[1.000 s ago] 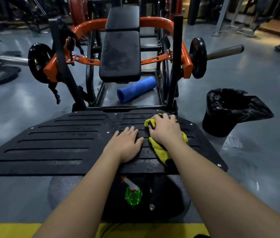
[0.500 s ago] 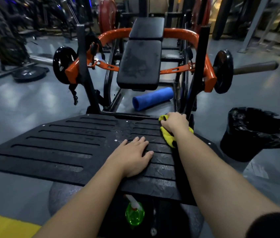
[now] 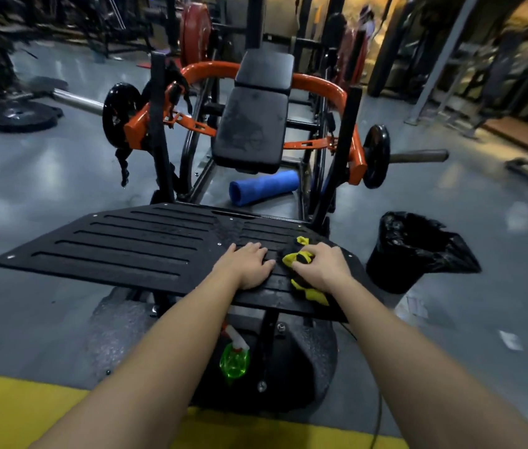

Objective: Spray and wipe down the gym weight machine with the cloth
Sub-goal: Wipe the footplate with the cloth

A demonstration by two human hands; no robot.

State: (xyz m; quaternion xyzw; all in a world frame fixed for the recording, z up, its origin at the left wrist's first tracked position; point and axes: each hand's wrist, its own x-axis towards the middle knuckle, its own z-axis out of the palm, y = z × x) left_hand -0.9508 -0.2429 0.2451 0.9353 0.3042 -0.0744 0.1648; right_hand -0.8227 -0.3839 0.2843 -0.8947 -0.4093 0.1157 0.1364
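Nearer me now, my right hand grips the yellow cloth beside my flat left hand on the footplate; rightward, I cannot tell what the lined bin holds.

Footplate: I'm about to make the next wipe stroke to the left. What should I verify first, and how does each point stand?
1. Grip: ok. The right hand curls over the yellow cloth on the footplate.
2. Brace: ok. The left hand lies flat on the footplate.
3. Path leftward: not ok. The left hand lies right beside the cloth.
4. Surface wet with spray: cannot tell in this dim light.
5. Refill at hand: ok. The green spray bottle sits below the footplate's near edge.
6. Elbow room: ok. The trash bin stands apart, to the right.
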